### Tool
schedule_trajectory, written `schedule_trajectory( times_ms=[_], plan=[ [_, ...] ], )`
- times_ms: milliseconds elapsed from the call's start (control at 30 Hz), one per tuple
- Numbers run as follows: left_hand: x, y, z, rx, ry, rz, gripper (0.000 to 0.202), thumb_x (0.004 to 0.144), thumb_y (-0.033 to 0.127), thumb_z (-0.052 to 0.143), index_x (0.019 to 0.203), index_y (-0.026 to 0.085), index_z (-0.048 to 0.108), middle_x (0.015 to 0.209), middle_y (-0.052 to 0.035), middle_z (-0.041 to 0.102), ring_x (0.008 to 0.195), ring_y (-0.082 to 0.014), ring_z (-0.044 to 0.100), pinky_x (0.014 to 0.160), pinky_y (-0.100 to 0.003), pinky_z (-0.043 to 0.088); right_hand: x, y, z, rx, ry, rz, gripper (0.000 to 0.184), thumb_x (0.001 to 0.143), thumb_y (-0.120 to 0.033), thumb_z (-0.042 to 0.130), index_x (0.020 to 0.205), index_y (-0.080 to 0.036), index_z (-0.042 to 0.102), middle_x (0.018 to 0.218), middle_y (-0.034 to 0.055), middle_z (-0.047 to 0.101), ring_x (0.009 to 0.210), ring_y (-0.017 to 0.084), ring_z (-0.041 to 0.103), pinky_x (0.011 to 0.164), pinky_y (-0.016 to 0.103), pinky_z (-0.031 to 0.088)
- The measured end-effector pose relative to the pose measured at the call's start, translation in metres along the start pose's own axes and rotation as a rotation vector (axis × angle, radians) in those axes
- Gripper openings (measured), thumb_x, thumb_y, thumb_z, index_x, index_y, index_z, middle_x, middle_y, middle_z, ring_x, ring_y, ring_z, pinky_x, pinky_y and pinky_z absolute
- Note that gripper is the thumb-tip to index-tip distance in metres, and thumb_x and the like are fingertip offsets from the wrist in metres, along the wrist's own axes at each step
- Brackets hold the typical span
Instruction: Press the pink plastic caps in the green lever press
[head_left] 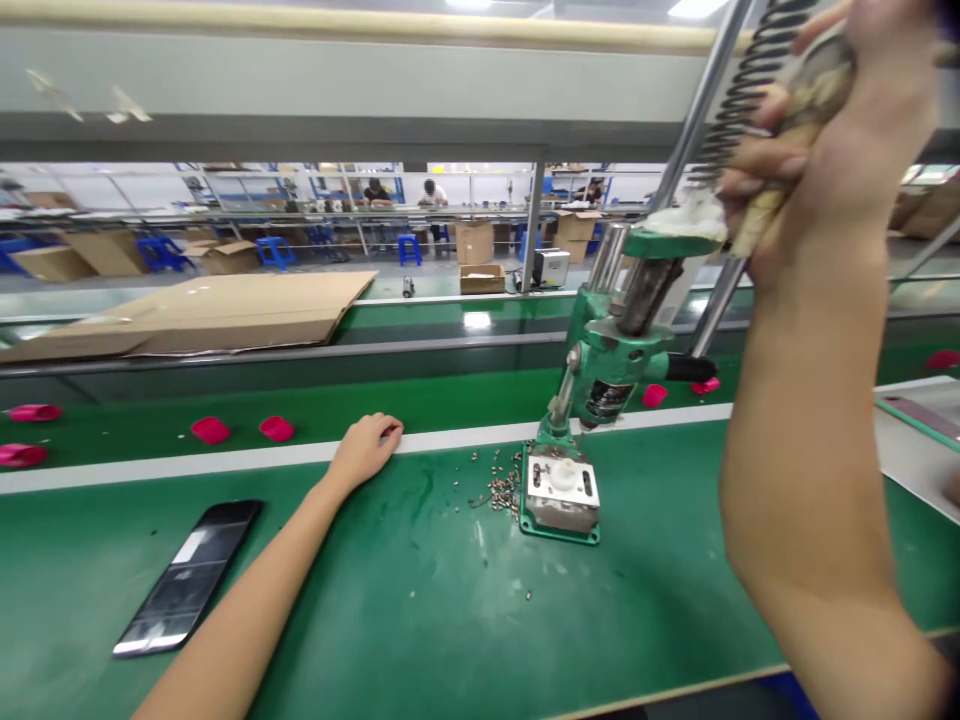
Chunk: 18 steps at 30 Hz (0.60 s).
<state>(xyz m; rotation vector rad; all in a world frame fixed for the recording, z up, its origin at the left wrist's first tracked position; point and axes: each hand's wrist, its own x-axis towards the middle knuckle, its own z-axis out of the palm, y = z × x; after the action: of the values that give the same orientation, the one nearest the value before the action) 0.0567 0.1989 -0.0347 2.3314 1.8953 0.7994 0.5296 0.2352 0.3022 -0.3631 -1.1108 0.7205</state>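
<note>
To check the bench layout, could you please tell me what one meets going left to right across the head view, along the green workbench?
Black smartphone → left hand → scattered small metal parts → green hand press → right hand, gripping a spring-fitted part

Two bare forearms [247, 590], seemingly unmarked

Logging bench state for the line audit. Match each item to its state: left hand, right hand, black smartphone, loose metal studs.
Items:
1. Left hand
2. Right hand
3. Black smartphone
4. Loose metal studs

States:
A. Scattered beside the green hand press
B. Raised, gripping a worn knob beside a coiled spring
C. Lying flat on the green mat
D. Resting at the white strip

Pairs: 1-D, 2-B, 3-C, 4-A
</note>
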Motion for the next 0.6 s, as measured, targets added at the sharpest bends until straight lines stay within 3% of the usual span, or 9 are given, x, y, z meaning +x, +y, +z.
schedule_trajectory(
  times_ms=[67,367,533,600],
  plan=[
    [0.001,-0.002,0.001,-0.005,0.005,0.001,0.028,0.094,0.041,0.052,0.092,0.025,0.075,0.090,-0.0086,0.072,0.086,-0.0292,0.065,0.079,-0.040,0.051,-0.002,-0.001,0.003,-0.116,-0.101,-0.059,0.027,0.089,-0.049,0.064,0.086,-0.022,0.068,0.076,-0.0011,0.062,0.050,0.004,0.038,0.054,0.032,0.021],
    [0.002,0.003,0.000,0.043,0.009,-0.013,0.032,0.093,0.045,0.049,0.091,0.026,0.075,0.089,-0.0088,0.073,0.085,-0.0292,0.066,0.077,-0.039,0.053,-0.001,-0.003,0.000,-0.105,-0.096,-0.022,0.028,0.089,-0.050,0.061,0.088,-0.022,0.066,0.077,-0.0029,0.060,0.051,0.002,0.037,0.054,0.031,0.022],
    [0.004,0.001,-0.006,-0.042,-0.014,-0.057,0.034,0.086,0.055,0.051,0.087,0.029,0.074,0.090,-0.0058,0.075,0.088,-0.0306,0.068,0.083,-0.042,0.054,0.004,-0.001,0.004,-0.065,-0.095,0.034,0.027,0.105,-0.043,0.044,0.093,-0.022,0.056,0.073,-0.0029,0.055,0.046,0.001,0.031,0.049,0.028,0.017],
    [0.008,0.004,-0.010,-0.150,-0.003,-0.115,0.036,0.079,0.064,0.056,0.081,0.032,0.071,0.087,-0.0012,0.075,0.088,-0.0309,0.068,0.089,-0.048,0.054,0.004,-0.002,0.009,-0.072,-0.084,0.035,0.033,0.110,-0.047,0.038,0.096,-0.022,0.053,0.071,-0.0047,0.051,0.046,-0.001,0.027,0.047,0.024,0.016]
  ],
)
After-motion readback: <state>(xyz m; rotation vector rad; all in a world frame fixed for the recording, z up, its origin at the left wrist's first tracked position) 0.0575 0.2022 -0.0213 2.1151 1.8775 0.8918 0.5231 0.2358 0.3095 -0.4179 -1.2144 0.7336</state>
